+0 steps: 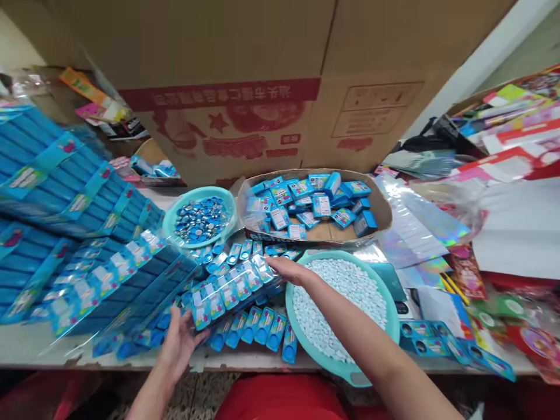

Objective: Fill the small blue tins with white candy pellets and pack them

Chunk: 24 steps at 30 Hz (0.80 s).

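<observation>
Between my two hands sits a row of small blue boxes (231, 290) with white and pink printing, packed side by side and tilted up to the right. My left hand (178, 339) grips its lower left end, the thumb and fingers partly behind it. The fingers of my right hand (286, 269) press on its upper right end, and the forearm crosses over a turquoise basin (345, 373) of small white pieces (332, 303). Loose blue cards with round wells (262, 328) lie below the row. More blue pieces lie under and behind it.
At left stand tall stacks of packed blue boxes (74, 181) and a clear-wrapped pack (118, 280). Behind are a turquoise bowl (167, 224) of shiny discs, a cardboard tray (385, 213) of blue boxes and a large carton (245, 52). Colourful packaging (516, 134) crowds the right.
</observation>
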Tool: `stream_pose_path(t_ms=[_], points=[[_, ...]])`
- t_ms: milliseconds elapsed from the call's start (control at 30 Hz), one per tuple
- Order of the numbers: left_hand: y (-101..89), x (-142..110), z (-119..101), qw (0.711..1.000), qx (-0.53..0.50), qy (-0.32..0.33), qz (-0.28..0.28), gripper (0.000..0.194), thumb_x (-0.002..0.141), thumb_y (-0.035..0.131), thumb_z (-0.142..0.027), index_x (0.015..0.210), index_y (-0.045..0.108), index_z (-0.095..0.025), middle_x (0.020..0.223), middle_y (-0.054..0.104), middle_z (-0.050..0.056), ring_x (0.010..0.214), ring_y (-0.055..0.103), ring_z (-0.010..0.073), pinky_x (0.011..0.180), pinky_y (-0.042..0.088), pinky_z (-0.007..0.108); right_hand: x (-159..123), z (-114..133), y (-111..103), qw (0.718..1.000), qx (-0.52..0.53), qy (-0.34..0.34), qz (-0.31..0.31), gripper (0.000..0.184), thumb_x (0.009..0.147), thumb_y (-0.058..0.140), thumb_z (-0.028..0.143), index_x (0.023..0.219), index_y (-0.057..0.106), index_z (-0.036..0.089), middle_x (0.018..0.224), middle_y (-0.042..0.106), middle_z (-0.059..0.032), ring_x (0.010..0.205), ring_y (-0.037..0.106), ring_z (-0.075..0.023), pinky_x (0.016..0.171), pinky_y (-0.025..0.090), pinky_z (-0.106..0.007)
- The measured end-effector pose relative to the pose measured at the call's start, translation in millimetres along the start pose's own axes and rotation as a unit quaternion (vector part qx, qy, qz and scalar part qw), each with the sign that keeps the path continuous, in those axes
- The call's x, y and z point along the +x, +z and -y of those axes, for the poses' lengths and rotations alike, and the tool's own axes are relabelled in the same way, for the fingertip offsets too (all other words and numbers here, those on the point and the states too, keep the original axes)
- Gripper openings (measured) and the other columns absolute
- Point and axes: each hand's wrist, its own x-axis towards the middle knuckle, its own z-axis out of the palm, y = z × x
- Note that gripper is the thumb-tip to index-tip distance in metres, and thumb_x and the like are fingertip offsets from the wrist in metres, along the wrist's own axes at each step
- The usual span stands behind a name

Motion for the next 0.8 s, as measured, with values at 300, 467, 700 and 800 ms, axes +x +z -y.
stream_pose_path(t_ms=[300,467,700,800], points=[[9.0,-7,-9,1.000,0.025,0.008,-0.005,0.071,0.058,0.059,-0.074,0.109,0.060,-0.023,0.106,0.067,0.011,0.106,0.056,0.0325,0.077,0.051,0.047,-10,11,-19,0.995,-0.008,-0.086,-0.040,0.056,0.064,0.059,0.071,0.075,0.063,0.017,0.082,0.065,-0.0070,0.066,0.061,-0.0172,0.053,0.049,-0.027],[19.0,-11,3,0.969,0.104,0.162,-0.155,0.050,0.041,0.081,-0.051,0.070,0.062,-0.017,0.067,0.059,-0.001,0.066,0.055,0.0143,0.057,0.046,0.024,-22,3,-6,0.980,-0.059,-0.162,-0.094,0.040,0.055,0.073,0.055,0.058,0.056,0.018,0.058,0.054,0.0013,0.059,0.052,-0.0138,0.052,0.042,-0.024],[23.9,-21,-5,0.934,0.143,0.265,-0.193,0.043,0.062,0.063,-0.056,0.052,0.045,-0.018,0.051,0.044,-0.005,0.053,0.045,0.0106,0.052,0.040,0.023,-32,17,6,0.943,-0.147,-0.259,-0.148,0.039,0.059,0.063,0.058,0.052,0.054,0.021,0.050,0.052,0.0010,0.053,0.045,-0.0146,0.051,0.035,-0.026],[25.2,-53,-23,0.939,0.114,0.279,-0.167,0.043,0.065,0.058,-0.057,0.052,0.043,-0.019,0.051,0.043,-0.004,0.051,0.045,0.0110,0.053,0.042,0.025,-49,40,16,0.947,-0.132,-0.264,-0.126,0.042,0.057,0.064,0.062,0.054,0.057,0.021,0.063,0.064,-0.0048,0.064,0.055,-0.0196,0.057,0.041,-0.029]])
